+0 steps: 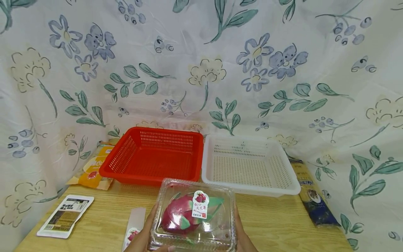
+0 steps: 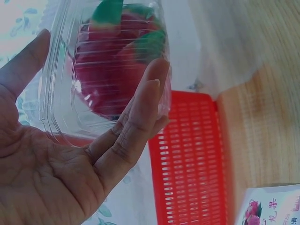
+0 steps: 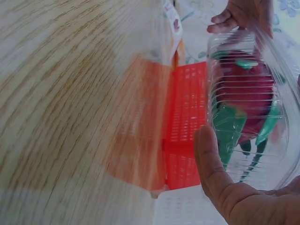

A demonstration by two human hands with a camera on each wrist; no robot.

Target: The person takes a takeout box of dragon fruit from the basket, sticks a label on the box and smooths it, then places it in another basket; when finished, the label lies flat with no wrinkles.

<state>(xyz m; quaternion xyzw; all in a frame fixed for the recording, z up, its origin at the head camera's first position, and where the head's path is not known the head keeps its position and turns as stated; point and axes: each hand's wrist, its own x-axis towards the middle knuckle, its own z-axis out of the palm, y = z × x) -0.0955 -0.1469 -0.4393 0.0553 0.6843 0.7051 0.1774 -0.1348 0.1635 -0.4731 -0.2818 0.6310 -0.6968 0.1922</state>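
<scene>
A wooden table (image 1: 277, 224) stands against a flowered cloth backdrop (image 1: 201, 63), and everything here is placed relative to the red basket (image 1: 151, 157) at the back of that table. Touching the red basket's right side sits a white basket (image 1: 248, 164) of about the same size, both resting flat with their openings up. To the right of the white basket, well away from the red one, a dark long packet (image 1: 311, 196) lies along the table's edge. Just left of the red basket, partly tucked behind its corner, lies an orange packet (image 1: 92, 168).

In front of the red basket, near its front rim and raised above the table, is a clear plastic clamshell box (image 1: 195, 217) with a red dragon fruit (image 1: 179, 213) inside and a label on its lid. The left hand (image 1: 141, 238) holds the box's left side: the left wrist view shows its fingers (image 2: 136, 117) lying nearly straight along the clear wall, thumb apart on the other side. The right hand (image 1: 244, 238) holds the right side, its thumb (image 3: 211, 159) pressed against the plastic.

Further forward and to the left of the red basket lies a flat white card packet (image 1: 66, 215), and between that and the box a small pink-printed label card (image 1: 133, 227).
</scene>
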